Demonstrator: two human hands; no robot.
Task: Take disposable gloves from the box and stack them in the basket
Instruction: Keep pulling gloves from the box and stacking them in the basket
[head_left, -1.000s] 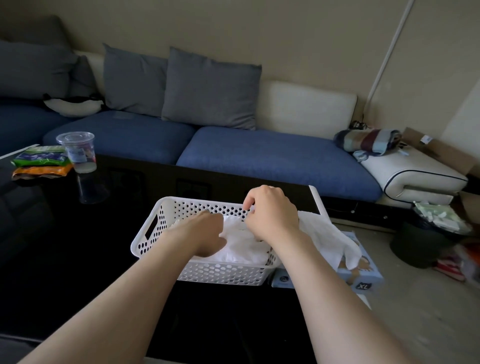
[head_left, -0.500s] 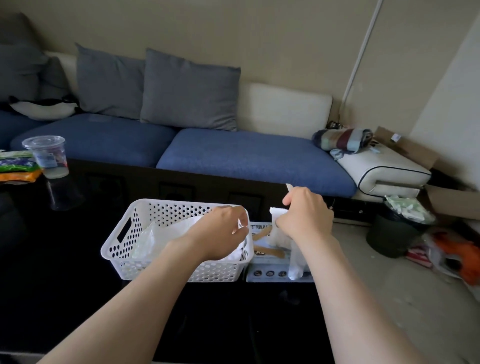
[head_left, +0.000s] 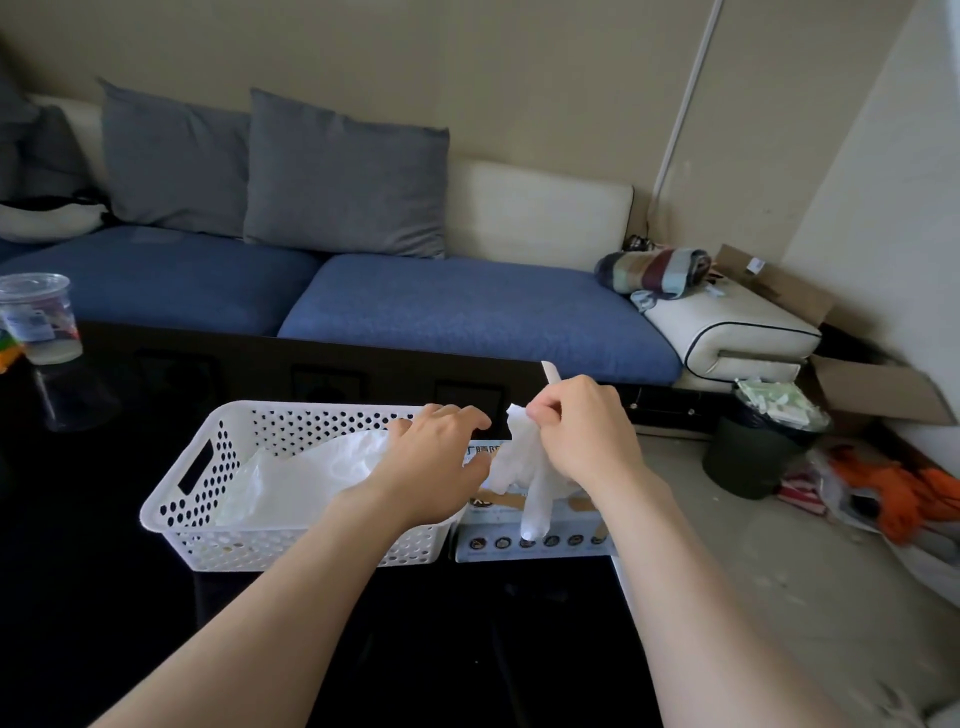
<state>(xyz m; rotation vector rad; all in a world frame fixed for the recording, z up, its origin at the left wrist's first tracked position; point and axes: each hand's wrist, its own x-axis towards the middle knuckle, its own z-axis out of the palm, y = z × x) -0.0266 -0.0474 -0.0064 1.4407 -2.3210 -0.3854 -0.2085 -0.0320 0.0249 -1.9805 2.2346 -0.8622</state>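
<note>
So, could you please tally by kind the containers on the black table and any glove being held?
White perforated plastic basket: 1
Printed cardboard glove box: 1
Clear plastic cup: 1
White disposable glove in right hand: 1
Total: 4

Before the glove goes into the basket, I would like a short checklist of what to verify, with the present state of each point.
1. The right hand has a firm hold on the glove: ok, it pinches the upper end.
2. The glove is fully free of the box: cannot tell, as it hangs right over the box top.
3. The left hand is free to help: ok, it is open and holds nothing.
4. The basket has room: ok, the stacked gloves lie below its rim.
5. The glove is flat enough to stack: not ok, it hangs crumpled.
</note>
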